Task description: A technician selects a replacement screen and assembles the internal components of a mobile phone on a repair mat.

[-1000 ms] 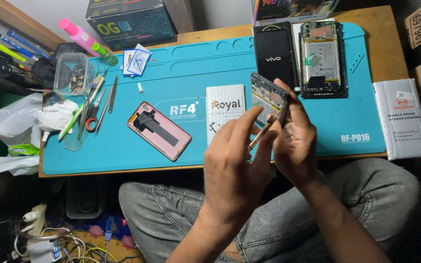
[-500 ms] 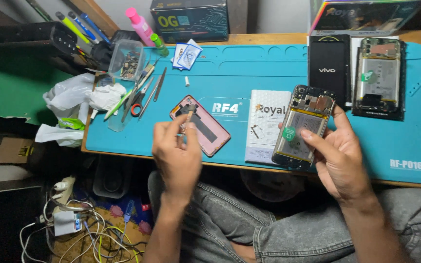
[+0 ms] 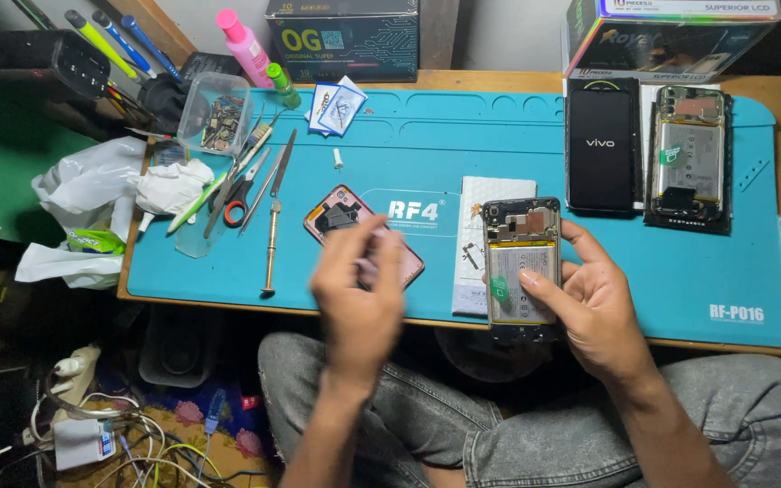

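Phone (image 3: 522, 271) with its back off lies at the near edge of the blue mat (image 3: 589, 262), battery and boards bare — opened, by the look of it, but not yet stripped. Right hand (image 3: 594, 312) grips it by the side, thumb on the battery. Left hand (image 3: 359, 289) hovers blurred over the pink back cover (image 3: 336, 217) to the left; whether its grip holds anything I cannot tell.
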